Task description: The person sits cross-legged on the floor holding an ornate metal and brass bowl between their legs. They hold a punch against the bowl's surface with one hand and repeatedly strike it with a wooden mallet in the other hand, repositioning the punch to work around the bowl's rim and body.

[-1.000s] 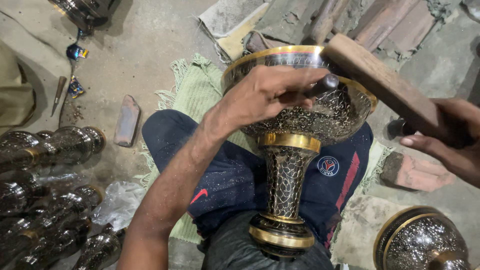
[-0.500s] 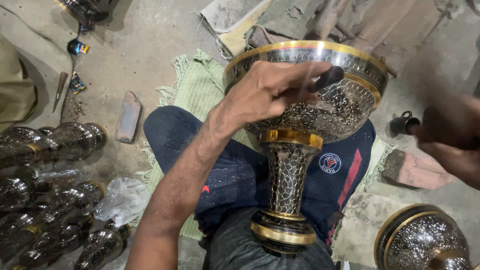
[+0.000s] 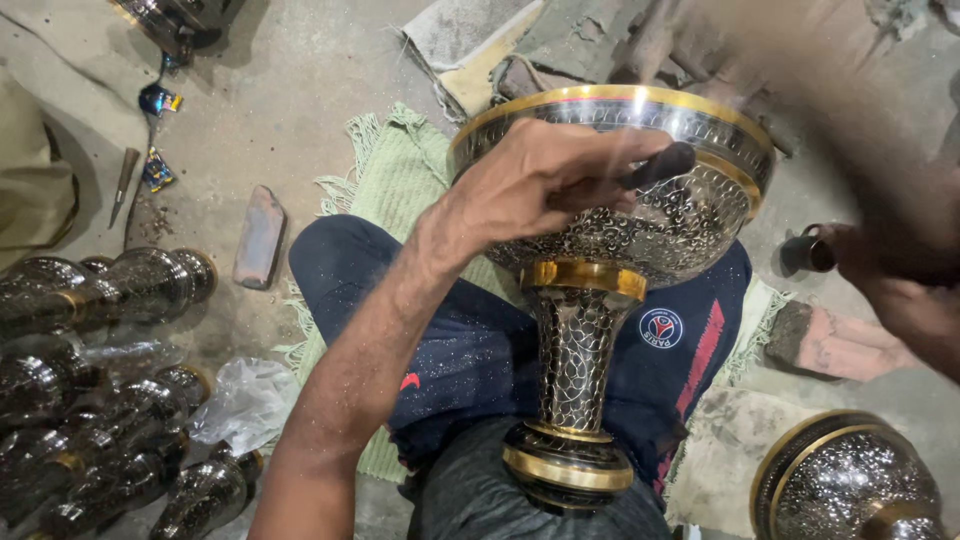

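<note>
While the person sits on a green mat [image 3: 395,175] with legs in dark shorts [image 3: 480,340], a tall engraved vase [image 3: 590,300] stands upright between the thighs, its foot wedged against the lap so that the body steadies it. The left hand [image 3: 545,180] reaches across the gold-rimmed bowl and is closed around a short dark punch [image 3: 660,165], whose free end points to the right over the bowl's patterned wall; the grip seems meant to keep the tip on one spot of the engraving. The right hand [image 3: 905,260] is at the right edge, blurred by motion, and a brown smear above it may be a wooden block; whether the fingers are closed on it cannot be told. Finished pieces [image 3: 90,400] of the same dark, gold-banded kind lie stacked at the left, well apart from the work, and another bowl [image 3: 850,485] sits near the right knee. A flat stone [image 3: 258,235] lies just beside the mat's fringe, and a brick [image 3: 830,340] rests near the right leg, within easy reach.
</note>
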